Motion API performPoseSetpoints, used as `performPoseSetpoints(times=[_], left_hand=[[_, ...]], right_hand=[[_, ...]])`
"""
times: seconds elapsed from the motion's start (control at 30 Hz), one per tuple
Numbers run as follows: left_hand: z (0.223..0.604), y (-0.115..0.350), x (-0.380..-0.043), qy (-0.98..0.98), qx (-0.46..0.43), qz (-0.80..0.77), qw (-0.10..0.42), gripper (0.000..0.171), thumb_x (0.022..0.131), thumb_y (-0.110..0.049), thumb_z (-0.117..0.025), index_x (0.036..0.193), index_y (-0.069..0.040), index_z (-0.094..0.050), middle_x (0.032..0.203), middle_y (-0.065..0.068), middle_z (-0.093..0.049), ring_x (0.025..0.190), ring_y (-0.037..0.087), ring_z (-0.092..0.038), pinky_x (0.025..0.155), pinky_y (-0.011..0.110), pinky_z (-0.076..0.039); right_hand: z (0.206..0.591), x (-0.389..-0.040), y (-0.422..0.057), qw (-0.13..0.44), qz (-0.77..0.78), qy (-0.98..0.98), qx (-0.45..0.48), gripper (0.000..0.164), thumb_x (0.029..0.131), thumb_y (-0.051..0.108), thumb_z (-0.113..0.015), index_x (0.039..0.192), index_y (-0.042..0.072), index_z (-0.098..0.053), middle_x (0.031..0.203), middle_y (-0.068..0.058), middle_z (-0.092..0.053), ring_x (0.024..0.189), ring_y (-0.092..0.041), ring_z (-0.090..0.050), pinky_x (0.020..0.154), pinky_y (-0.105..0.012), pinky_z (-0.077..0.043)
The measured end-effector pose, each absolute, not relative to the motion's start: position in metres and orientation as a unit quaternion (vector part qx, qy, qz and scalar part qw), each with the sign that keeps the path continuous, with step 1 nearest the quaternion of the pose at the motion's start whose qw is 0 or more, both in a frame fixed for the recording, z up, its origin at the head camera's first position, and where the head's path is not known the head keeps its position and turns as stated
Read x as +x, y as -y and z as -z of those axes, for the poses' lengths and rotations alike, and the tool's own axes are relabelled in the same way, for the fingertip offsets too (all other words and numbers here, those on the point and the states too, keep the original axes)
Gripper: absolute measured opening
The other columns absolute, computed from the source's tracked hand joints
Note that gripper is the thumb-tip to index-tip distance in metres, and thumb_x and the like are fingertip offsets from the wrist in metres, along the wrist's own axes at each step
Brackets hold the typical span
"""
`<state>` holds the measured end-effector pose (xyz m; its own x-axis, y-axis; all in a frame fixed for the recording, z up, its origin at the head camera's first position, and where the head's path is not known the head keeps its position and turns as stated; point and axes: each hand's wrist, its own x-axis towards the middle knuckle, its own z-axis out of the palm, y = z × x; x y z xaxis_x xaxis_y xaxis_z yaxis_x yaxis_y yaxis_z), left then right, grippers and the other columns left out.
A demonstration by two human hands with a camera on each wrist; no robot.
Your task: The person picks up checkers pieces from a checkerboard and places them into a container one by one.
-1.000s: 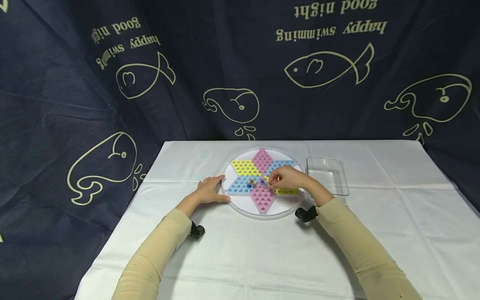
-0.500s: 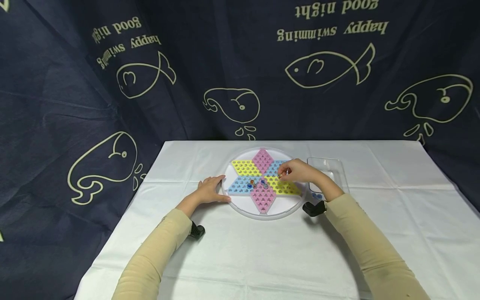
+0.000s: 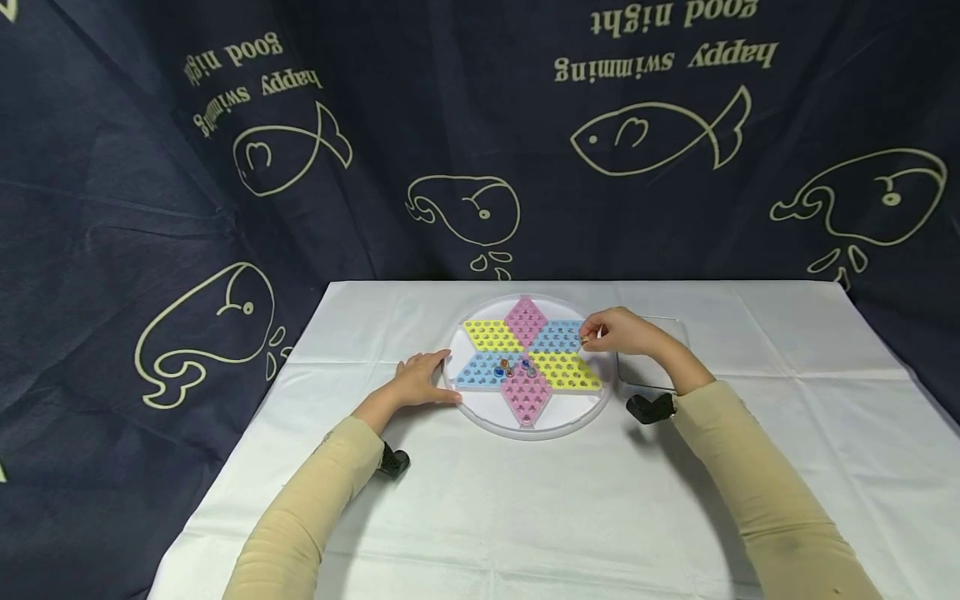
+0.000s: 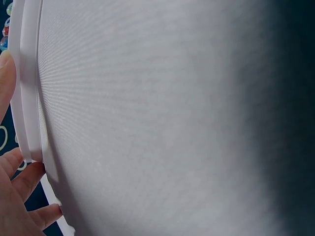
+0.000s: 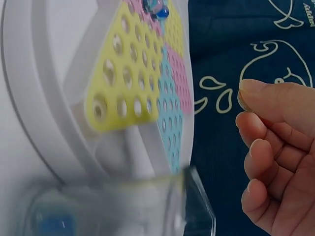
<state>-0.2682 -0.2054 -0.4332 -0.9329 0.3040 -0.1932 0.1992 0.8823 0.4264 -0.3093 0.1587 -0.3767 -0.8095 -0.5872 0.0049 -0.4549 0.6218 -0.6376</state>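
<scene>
A round white Chinese checkers board [image 3: 480, 408] with a pink, yellow and blue star of holes lies on the table. My left hand [image 3: 417, 380] touches its left rim, thumb and fingers spread; the left wrist view shows fingertips [image 4: 32, 173] against the rim. Raised over the board's right side, my right hand [image 3: 618, 332] pinches a small marble [image 3: 584, 340] between thumb and forefinger. In the right wrist view, the marble [image 5: 242, 102] is mostly hidden by the thumb. Several marbles [image 3: 504, 365], blue, orange and clear, sit near the star's middle.
A clear plastic box [image 3: 678, 331] stands right of the board, partly covered by my right forearm. A blurred blue shape [image 5: 55, 223] shows in it in the right wrist view. White cloth [image 3: 487, 508] covers the table; a dark printed curtain [image 3: 465, 108] hangs behind.
My right hand has lifted away from the star's middle and moved right, towards the clear box, with the marble in its fingers. The left hand has stayed at the rim.
</scene>
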Motion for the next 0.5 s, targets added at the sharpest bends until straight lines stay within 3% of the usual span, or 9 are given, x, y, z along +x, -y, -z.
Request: performPoseSetpoints(times=[0.5], left_hand=[[0.433, 0.205, -0.268, -0.961, 0.126, -0.211, 0.131, 0.093, 0.072, -0.048, -0.072, 0.144, -0.009, -0.028, 0.146, 0.016, -0.031, 0.135, 0.043, -0.017, 0.106, 0.064, -0.007]], right_hand=[[0.369, -0.315, -0.195, 0.072, 0.291, -0.918, -0.259, 0.016, 0.082, 0.011, -0.064, 0.094, 0.000, -0.065, 0.079, -0.003, -0.061, 0.072, -0.015, -0.053, 0.061, -0.027, -0.045]])
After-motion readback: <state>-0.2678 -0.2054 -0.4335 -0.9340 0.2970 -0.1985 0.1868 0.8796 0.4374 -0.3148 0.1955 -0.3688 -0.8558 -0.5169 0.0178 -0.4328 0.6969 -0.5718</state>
